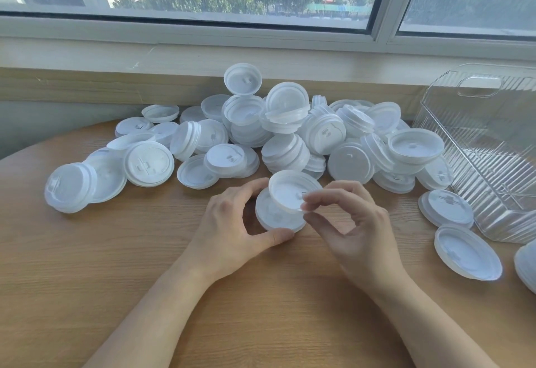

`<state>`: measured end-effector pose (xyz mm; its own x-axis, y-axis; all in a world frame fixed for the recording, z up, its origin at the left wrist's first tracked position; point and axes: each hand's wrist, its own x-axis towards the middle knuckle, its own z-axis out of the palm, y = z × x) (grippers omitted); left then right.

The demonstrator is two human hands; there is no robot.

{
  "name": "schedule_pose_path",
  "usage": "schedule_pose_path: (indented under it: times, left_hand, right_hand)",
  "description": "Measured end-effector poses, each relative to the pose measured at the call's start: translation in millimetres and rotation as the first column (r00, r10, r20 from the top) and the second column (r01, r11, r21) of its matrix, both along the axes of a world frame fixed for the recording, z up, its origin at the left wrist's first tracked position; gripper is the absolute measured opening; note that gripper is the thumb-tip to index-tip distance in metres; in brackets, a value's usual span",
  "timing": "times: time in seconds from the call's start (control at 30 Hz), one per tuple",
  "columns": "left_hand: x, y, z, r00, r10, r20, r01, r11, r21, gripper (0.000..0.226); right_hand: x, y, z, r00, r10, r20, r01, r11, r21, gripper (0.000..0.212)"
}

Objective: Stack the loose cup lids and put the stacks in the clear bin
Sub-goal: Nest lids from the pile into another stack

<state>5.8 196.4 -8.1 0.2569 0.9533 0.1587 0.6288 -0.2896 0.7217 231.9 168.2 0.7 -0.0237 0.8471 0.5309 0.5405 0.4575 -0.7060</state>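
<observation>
The left hand (232, 222) curls thumb and fingers around a lower lid (275, 218) lying on the wooden table (101, 266). The right hand (352, 231) pinches the near rim of an upper lid (293, 190), tilted and resting on the lower one. Behind them spreads the loose lid pile (290, 135), and the clear bin (481, 150) stands at the far right, with more lids just beside it

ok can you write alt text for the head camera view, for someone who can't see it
Two bare hands stack white plastic cup lids on a round wooden table: the left hand grips one lid while the right hand pinches a second lid tilted over it. Behind lies a heap of loose lids; a ribbed clear plastic bin stands at right.
</observation>
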Motion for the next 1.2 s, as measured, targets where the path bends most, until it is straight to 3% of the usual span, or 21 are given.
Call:
schedule_pose_path:
  times: [0.23, 0.47, 0.67, 0.77, 0.9, 1.0, 1.2]
  left_hand:
    - [0.4, 2.3, -4.4, 0.999, -0.005, 0.052, 0.005, 1.000, 0.002, 0.104]
    - [-0.1, 0.8, -2.7, 0.999, -0.009, 0.051, 0.009, 1.000, 0.009, 0.097]
    - [-0.7, 0.7, -3.5, 0.999, 0.010, 0.030, -0.010, 1.000, 0.003, 0.096]
    - [-1.3, 2.0, -5.3, 0.999, 0.010, 0.032, -0.010, 1.000, -0.004, 0.096]
    - [-1.8, 2.2, -6.1, 0.999, 0.022, 0.034, -0.021, 1.000, -0.020, 0.099]
    - [-1.7, 2.4, -6.1, 0.999, 0.022, 0.036, -0.022, 1.000, -0.016, 0.098]
    - [-1.7, 2.6, -5.2, 0.999, 0.019, 0.034, -0.018, 1.000, -0.021, 0.097]
  right_hand:
    - [-0.5, 0.9, -3.5, 0.983, 0.130, 0.128, -0.130, 0.991, -0.004, 0.027]
    - [2.9, 8.2, -10.3, 0.974, 0.022, 0.226, 0.027, 0.978, -0.208, 0.061]
    - [3.9, 8.9, -11.1, 0.954, 0.039, 0.299, 0.038, 0.969, -0.246, 0.059]
    - [3.5, 8.8, -10.3, 0.957, 0.003, 0.289, 0.066, 0.971, -0.229, 0.055]
    - [14.6, 12.0, -5.4, 0.945, -0.289, 0.151, 0.311, 0.938, -0.153, 0.038]
    - [28.3, 13.1, -1.5, 0.886, -0.445, 0.131, 0.464, 0.861, -0.209, 0.034]
    - [34.0, 17.6, -4.5, 0.910, -0.409, 0.067, 0.408, 0.853, -0.326, 0.043]
